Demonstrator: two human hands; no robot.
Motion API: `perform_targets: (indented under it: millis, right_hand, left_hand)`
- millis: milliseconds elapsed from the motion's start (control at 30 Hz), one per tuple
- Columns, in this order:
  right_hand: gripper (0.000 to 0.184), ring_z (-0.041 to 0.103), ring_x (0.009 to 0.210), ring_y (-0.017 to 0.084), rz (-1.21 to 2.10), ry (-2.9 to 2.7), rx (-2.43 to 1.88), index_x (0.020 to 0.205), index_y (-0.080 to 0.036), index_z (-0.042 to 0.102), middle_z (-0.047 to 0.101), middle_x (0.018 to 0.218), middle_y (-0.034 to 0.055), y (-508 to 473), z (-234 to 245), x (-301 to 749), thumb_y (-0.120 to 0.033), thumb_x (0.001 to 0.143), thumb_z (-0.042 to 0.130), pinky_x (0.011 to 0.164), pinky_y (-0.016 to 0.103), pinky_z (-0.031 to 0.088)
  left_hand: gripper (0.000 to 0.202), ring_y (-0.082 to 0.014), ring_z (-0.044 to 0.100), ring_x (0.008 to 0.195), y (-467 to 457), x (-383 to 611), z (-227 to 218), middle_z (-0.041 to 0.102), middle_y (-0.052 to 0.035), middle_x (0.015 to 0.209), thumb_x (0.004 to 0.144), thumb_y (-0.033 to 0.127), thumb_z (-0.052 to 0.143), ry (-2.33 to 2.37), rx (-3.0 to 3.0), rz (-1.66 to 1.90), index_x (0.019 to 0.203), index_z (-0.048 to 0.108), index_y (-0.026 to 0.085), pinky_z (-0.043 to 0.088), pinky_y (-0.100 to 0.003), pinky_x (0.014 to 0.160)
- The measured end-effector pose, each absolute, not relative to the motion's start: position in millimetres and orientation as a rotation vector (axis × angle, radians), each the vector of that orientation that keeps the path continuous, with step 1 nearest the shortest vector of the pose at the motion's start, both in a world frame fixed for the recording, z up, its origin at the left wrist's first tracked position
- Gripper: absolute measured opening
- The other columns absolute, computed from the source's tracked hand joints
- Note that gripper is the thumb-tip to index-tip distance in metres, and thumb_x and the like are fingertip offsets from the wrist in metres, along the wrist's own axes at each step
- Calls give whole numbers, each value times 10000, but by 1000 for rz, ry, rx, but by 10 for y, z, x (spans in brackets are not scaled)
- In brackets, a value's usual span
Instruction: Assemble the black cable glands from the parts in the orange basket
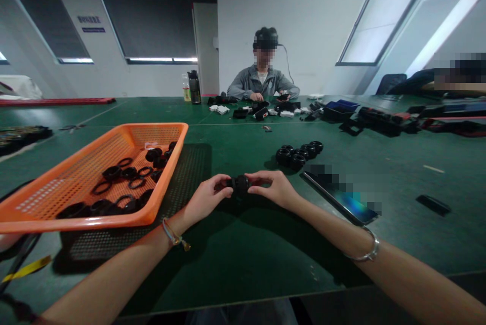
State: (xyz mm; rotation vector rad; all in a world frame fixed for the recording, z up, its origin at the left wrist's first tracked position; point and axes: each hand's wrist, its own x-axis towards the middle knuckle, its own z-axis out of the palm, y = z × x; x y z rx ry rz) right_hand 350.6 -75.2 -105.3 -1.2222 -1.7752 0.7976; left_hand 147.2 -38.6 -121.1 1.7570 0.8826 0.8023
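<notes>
Black part (pixel 240 184), one, short and roughly cylindrical: lay at the centre of the frame, between the fingertips of both hands. Long axis: ran nearly level across the frame, one end toward the left, the other toward the right. Dark against shadow, it appeared to be ribbed or stepped, though which end was its front could not be told.

Left hand (pixel 208 196), one: thumb and fingers pinched the part's left end.

Right hand (pixel 276 189), one: thumb below, fingers above, pinching the right end; palm stood clear.

Orange basket (pixel 110 222), perforated, one: occupied the left of the frame on the green table (pixel 243 274), containing loose black rings (pixel 102 188) and thicker black fittings.

Black round pieces (pixel 298 162), a cluster: stood grouped right of centre, beyond the right hand.

Phone (pixel 337 198), one: lay slantwise, right of the right hand, partly blurred out.

Black strip (pixel 433 205), one: lay at the right of the frame.

Co-worker (pixel 261 82), one: sat at the upper centre, across the table, hands among small black and white parts (pixel 261 112).
</notes>
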Motion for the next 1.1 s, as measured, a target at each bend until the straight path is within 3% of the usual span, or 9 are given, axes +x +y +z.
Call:
perform_targets:
  millis: [167,367,500,1100]
  right_hand:
    - [406,647,758,191,894,-1773,-1183,985,-121,665,697,907,84,-729,-1067,3516,-203,590,713,769,378,523]
    - [324,615,891,198,840,-1740,-1168,897,-145,671,656,982,74,-721,-1079,3489,-138,574,702,744,332,516]
    - [428,623,816,181,836,-1731,-1227,976,-139,629,674,890,59,-730,-1061,3472,-115,557,708,705,315,510]
    - [372,638,742,184,832,-1751,-1255,944,-129,673,706,847,63,-756,-1020,3470,-208,584,720,739,351,514]
  left_hand:
    - [279,-154,589,694,-394,1461,-1192,597,-26,801,724,271,545,908,1789,786,974,551,146,482,-294,681]
    - [315,-151,581,676,-383,1468,-1206,577,-29,795,720,293,535,910,1796,779,988,543,126,471,-289,667]
    - [315,-155,584,678,-372,1471,-1226,583,-27,788,726,304,539,907,1789,788,992,542,136,471,-294,670]
    - [275,-143,582,671,-397,1468,-1190,603,-23,786,726,268,541,903,1791,779,972,550,146,470,-276,670]
